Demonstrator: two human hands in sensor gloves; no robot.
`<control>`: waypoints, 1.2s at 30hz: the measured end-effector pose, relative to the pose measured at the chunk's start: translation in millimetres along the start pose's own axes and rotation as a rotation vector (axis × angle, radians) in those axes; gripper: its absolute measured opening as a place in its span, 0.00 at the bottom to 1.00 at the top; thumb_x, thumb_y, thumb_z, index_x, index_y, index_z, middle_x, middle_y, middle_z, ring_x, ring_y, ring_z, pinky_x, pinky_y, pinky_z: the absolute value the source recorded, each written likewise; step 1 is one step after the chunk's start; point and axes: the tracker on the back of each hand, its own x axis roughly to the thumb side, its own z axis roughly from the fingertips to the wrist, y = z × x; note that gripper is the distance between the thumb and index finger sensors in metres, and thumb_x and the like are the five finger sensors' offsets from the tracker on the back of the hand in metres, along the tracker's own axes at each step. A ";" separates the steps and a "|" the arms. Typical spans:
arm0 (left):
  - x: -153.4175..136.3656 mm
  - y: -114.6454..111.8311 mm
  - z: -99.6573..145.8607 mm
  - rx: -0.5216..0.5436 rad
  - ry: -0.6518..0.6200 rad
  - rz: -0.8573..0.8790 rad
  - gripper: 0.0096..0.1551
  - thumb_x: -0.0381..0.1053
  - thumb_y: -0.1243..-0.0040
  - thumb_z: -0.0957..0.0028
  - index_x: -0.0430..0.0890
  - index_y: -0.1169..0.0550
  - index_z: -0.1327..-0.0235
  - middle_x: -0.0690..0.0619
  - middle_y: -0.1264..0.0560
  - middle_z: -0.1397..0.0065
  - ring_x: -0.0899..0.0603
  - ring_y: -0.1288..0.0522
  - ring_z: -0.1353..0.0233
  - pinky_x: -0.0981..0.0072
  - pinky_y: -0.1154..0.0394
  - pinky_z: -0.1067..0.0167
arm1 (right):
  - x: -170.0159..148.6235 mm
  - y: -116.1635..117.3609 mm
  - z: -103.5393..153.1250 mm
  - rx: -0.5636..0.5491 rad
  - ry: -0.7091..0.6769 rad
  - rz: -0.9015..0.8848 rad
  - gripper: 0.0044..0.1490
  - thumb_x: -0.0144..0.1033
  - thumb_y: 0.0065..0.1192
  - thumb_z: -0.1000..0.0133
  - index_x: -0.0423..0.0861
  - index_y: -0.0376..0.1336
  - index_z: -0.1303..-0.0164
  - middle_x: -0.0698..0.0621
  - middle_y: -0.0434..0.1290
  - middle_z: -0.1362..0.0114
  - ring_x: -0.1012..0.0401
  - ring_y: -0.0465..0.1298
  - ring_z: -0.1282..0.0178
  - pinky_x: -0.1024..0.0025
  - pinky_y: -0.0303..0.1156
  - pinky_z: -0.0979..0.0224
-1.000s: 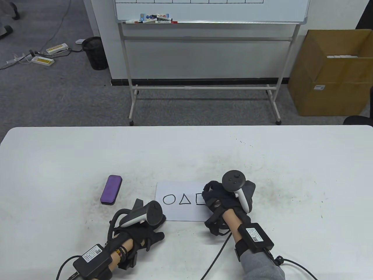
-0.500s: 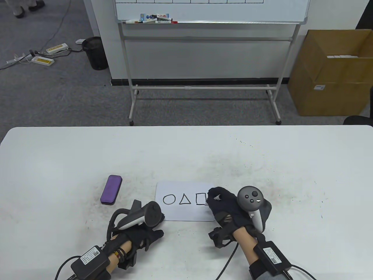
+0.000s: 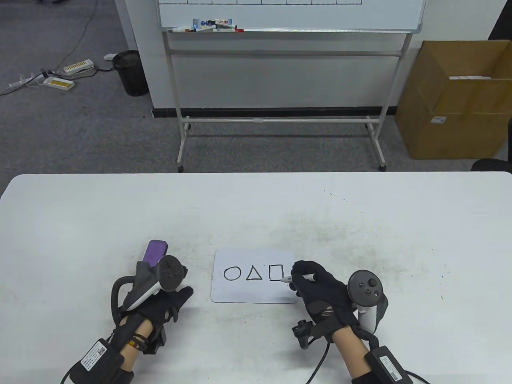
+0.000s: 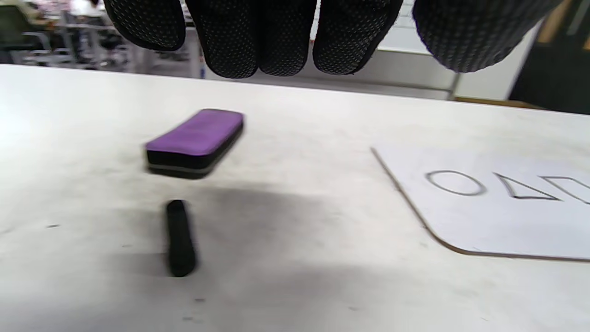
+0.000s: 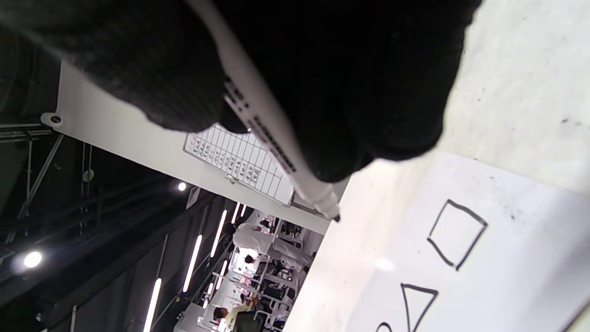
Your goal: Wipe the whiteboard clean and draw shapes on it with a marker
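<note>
Whiteboard (image 3: 256, 290) first: the small white panel lies flat on the table (image 3: 256, 208) between our two hands, and it carries a circle, a triangle and a square in a row. A second ago the square lacked its right side; now all four sides are closed, so we judge the drawing part finished and the marker ready to be capped.

Our left hand (image 3: 166, 304) has moved off the board's lower left corner, where it was steadying the panel, and now sits further left, just beside the purple eraser (image 3: 154, 251). Its fingers (image 4: 281, 41) hang straight and relaxed above the table, gripping nothing. A short black marker cap (image 4: 179, 237) lies on the table below them, near the eraser; we guess that is what this hand is heading for.

Our right hand (image 3: 320, 290) has drawn back to the right, off the square, and now rests at the board's right edge. Its fingers are curled round the white marker (image 3: 302, 277), pinching the barrel, with the uncapped tip (image 5: 335, 216) pointing left toward the square and, as far as we can tell, lifted clear of the surface.
</note>
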 end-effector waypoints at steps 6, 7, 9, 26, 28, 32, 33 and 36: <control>-26.0 -15.5 -11.1 -0.090 0.251 -0.014 0.44 0.67 0.38 0.58 0.53 0.29 0.27 0.45 0.29 0.20 0.37 0.26 0.25 0.39 0.31 0.31 | 2.4 -6.9 0.8 -0.015 -0.008 -0.029 0.29 0.46 0.73 0.54 0.50 0.73 0.43 0.45 0.77 0.36 0.49 0.87 0.47 0.62 0.85 0.47; -26.4 -17.8 -11.9 -0.099 0.269 -0.034 0.43 0.67 0.37 0.59 0.52 0.27 0.28 0.45 0.27 0.23 0.37 0.24 0.28 0.40 0.29 0.33 | 2.6 -7.4 0.9 -0.016 -0.009 -0.029 0.29 0.46 0.73 0.54 0.50 0.73 0.43 0.45 0.77 0.36 0.49 0.87 0.47 0.61 0.85 0.47; -23.7 -23.2 -13.5 -0.111 0.303 -0.119 0.42 0.67 0.35 0.60 0.52 0.24 0.31 0.45 0.22 0.27 0.38 0.21 0.32 0.42 0.26 0.35 | 3.2 -8.1 0.8 -0.013 -0.012 -0.027 0.29 0.46 0.73 0.54 0.50 0.73 0.43 0.45 0.77 0.36 0.49 0.87 0.47 0.61 0.85 0.47; 16.3 -20.9 -8.2 0.078 0.078 0.072 0.22 0.59 0.30 0.60 0.56 0.13 0.54 0.56 0.09 0.56 0.52 0.10 0.56 0.57 0.14 0.52 | 1.3 1.6 5.5 0.025 0.051 -0.166 0.29 0.46 0.73 0.54 0.51 0.73 0.42 0.45 0.77 0.35 0.50 0.87 0.46 0.62 0.85 0.47; 21.5 -21.7 -8.1 0.065 -0.009 0.167 0.22 0.60 0.30 0.60 0.57 0.14 0.54 0.57 0.09 0.55 0.53 0.10 0.56 0.57 0.14 0.52 | -0.1 4.3 6.0 0.039 0.062 -0.180 0.29 0.47 0.73 0.54 0.51 0.73 0.42 0.46 0.77 0.35 0.50 0.87 0.46 0.62 0.85 0.47; 26.2 -27.3 -7.7 0.118 -0.081 0.476 0.22 0.58 0.29 0.62 0.54 0.12 0.55 0.54 0.08 0.56 0.50 0.09 0.57 0.55 0.15 0.54 | -5.2 12.3 7.3 0.065 0.085 -0.230 0.29 0.47 0.73 0.54 0.51 0.73 0.42 0.46 0.77 0.35 0.50 0.87 0.46 0.63 0.85 0.46; 26.9 -28.1 -7.6 0.100 -0.097 0.535 0.22 0.58 0.29 0.62 0.55 0.12 0.55 0.54 0.09 0.56 0.51 0.09 0.58 0.55 0.15 0.54 | -6.3 14.2 7.6 0.069 0.085 -0.247 0.29 0.47 0.73 0.54 0.51 0.73 0.42 0.46 0.77 0.35 0.51 0.87 0.46 0.63 0.85 0.46; 28.7 -30.3 -5.9 0.091 -0.139 0.710 0.22 0.58 0.29 0.62 0.55 0.13 0.55 0.54 0.09 0.55 0.51 0.09 0.57 0.55 0.14 0.53 | -8.6 21.2 9.5 0.106 0.099 -0.330 0.29 0.47 0.74 0.54 0.51 0.73 0.42 0.46 0.77 0.35 0.51 0.87 0.45 0.63 0.86 0.46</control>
